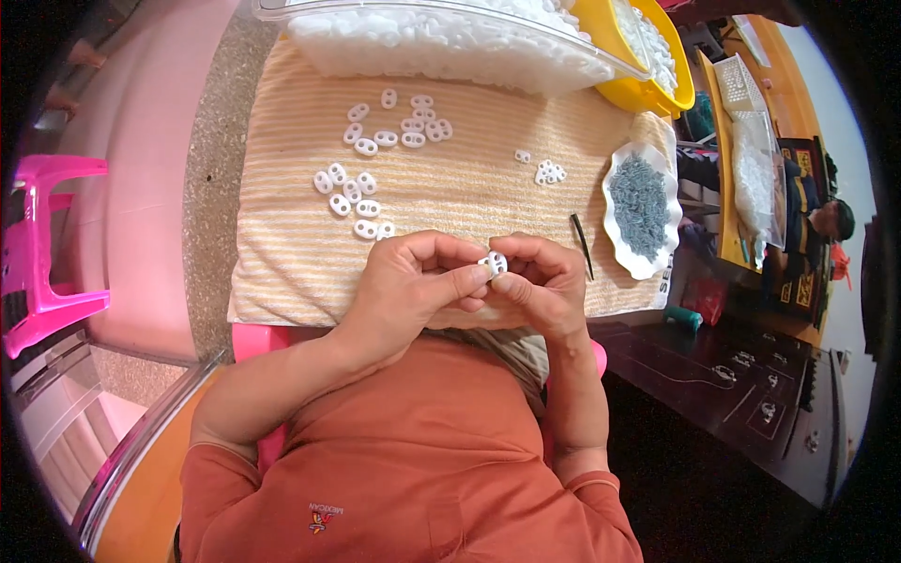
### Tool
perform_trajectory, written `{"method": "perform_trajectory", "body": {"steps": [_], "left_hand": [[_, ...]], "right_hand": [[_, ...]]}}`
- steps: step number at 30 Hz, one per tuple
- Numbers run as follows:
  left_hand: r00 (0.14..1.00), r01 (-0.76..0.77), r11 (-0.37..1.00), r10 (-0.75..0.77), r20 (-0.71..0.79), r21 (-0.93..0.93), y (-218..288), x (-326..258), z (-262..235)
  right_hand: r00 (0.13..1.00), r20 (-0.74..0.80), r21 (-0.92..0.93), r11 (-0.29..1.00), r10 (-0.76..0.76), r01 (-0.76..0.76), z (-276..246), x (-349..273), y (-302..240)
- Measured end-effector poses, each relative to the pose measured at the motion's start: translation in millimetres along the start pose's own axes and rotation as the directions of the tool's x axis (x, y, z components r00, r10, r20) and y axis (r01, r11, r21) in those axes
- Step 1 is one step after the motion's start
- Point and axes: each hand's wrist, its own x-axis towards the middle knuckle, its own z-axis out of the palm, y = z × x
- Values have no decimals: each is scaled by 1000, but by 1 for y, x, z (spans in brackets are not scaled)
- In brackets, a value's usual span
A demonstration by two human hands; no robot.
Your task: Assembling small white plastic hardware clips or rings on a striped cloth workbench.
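My left hand [413, 281] and my right hand [542, 281] meet over the near edge of a striped beige towel [469, 188]. Together they pinch one small white plastic piece with two holes [496, 264] between thumbs and fingertips. Several more of these white pieces [352, 197] lie on the towel just beyond my left hand, another group [404, 127] lies farther back, and a few small white bits [549, 172] sit toward the right.
A clear tub [450, 38] full of white pieces stands at the towel's far edge, beside a yellow bowl [648, 56]. A white wavy dish [641, 206] holds small grey parts. A thin dark stick [582, 244] lies by it. A pink stool [52, 244] stands left.
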Motion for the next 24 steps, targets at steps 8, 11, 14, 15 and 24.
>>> {"method": "perform_trajectory", "body": {"steps": [8, 11, 14, 15, 24], "left_hand": [[999, 29, 999, -29, -20, -15, -5, 1, -2], [999, 37, 999, -37, -26, -16, -4, 2, -3], [997, 53, 997, -56, -54, -49, -2, 1, 0], [997, 58, 997, -61, -55, -50, -2, 1, 0], [996, 70, 994, -75, -56, -79, -3, 2, -2]], "right_hand": [[1000, -16, 16, 1000, -5, 6, -1, 1, 2], [1000, -16, -1, 1000, 11, -11, -3, 1, 3], [1000, -16, -34, 999, 26, -27, -3, 1, 2], [999, -12, 14, 999, 32, -32, 0, 2, -1], [1000, -5, 40, 999, 17, -17, -1, 3, 1]]}}
